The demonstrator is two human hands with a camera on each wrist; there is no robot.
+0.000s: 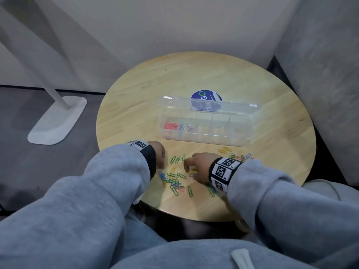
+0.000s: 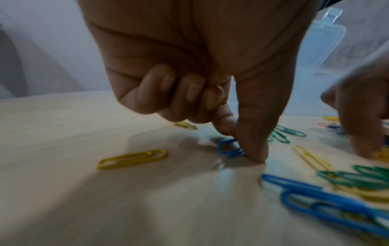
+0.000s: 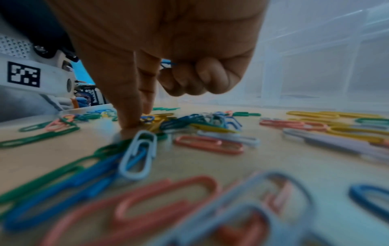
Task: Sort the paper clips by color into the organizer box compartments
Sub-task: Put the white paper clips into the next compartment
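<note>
Both hands working low over the scatter of paper clips [image 1: 175,178] at the 6 o'clock edge of the round table [image 1: 136,90], presumably so each can pick at the same time. Left hand [image 2: 189,74] pinching a blue clip [image 2: 228,149] between thumb and forefinger against the wood, other fingers [image 2: 181,93] curled into the palm, likely to keep clear of neighbouring clips. Right hand [image 3: 168,55] pressing thumb and forefinger down onto another small blue clip [image 3: 147,119] in the pile, remaining fingers folded around a further blue clip [image 3: 166,64], seemingly gathering several of one colour before a trip.

Organizer box [image 1: 206,129] sitting clear and lid-up toward 12 o'clock of the hands, open side facing them for easy dropping; red clips [image 1: 171,126] lying in its leftmost compartment, pale ones [image 1: 186,127] in the next, others looking empty. Loose clips showing as thin coated loops in green, yellow, blue, salmon and white, many overlapping, some tangled.
</note>
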